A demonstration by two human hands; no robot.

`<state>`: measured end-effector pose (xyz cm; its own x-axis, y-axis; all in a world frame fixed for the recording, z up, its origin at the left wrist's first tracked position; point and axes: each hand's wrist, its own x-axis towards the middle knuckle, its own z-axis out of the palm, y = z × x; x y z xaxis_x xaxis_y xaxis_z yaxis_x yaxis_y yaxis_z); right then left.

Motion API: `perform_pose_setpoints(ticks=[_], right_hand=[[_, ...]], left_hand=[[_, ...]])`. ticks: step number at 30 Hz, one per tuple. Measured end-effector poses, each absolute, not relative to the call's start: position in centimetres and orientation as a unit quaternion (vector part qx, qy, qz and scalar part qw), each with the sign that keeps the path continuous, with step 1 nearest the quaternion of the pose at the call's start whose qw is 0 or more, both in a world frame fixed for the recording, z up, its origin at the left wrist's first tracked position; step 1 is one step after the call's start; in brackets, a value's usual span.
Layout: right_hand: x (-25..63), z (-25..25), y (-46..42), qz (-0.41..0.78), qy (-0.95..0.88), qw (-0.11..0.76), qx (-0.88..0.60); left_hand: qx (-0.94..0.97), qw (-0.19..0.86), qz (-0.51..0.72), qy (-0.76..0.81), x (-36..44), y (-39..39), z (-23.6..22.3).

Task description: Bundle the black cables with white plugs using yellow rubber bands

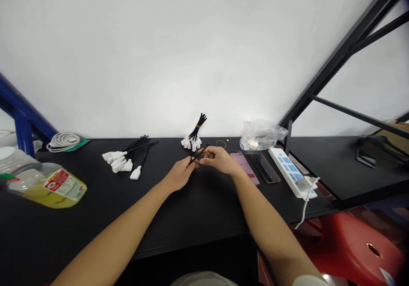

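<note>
In the middle of the black table, my left hand (179, 176) and my right hand (219, 160) meet, fingers pinched together. Thin black cables (200, 154) stick out between the fingertips; my left hand closes on them and my right fingers pinch at them too. Whether they carry a white end is hidden by the fingers. Just behind my hands stands a bundle of black cables (197, 131) with white connectors, tied by a yellow band. Left of my left hand lies a loose pile of similar cables with white connectors (119, 160); one connector (136, 173) sits slightly apart.
Bottles with yellow liquid (68, 194) and a coiled white cable (65, 142) stand at left. On the right are a pink-screened phone (245, 166), a dark phone (268, 169), a plastic bag (263, 132), a power strip (289, 169) and a red stool (358, 243). Metal posts flank the table (128, 218).
</note>
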<state>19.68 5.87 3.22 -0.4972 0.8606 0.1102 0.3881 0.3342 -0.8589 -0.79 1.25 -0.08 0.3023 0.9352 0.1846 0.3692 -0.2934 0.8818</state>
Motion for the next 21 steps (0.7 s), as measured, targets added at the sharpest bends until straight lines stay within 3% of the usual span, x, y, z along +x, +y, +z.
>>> perform_pose_setpoints(ticks=[4, 8, 14, 18, 21], right_hand=[[17.2, 4.5, 3.5, 0.397, -0.802, 0.328, -0.302], [16.6, 4.6, 3.2, 0.378, -0.811, 0.337, -0.294], [17.5, 3.6, 4.2, 0.314, -0.793, 0.382, -0.356], [17.5, 3.4, 4.3, 0.303, -0.79, 0.389, -0.364], [17.4, 3.3, 4.2, 0.301, -0.784, 0.399, -0.368]], left_hand=[[0.771, 0.316, 0.356, 0.422, -0.4, 0.7, 0.6], [0.821, 0.244, 0.293, 0.426, -2.1, 1.1, 1.6], [0.7, 0.046, 0.205, 0.682, -8.1, 2.7, 3.1], [0.617, 0.07, 0.059, 0.782, -11.1, 3.9, 2.3], [0.593, 0.1, 0.03, 0.798, -12.1, 4.4, 1.5]])
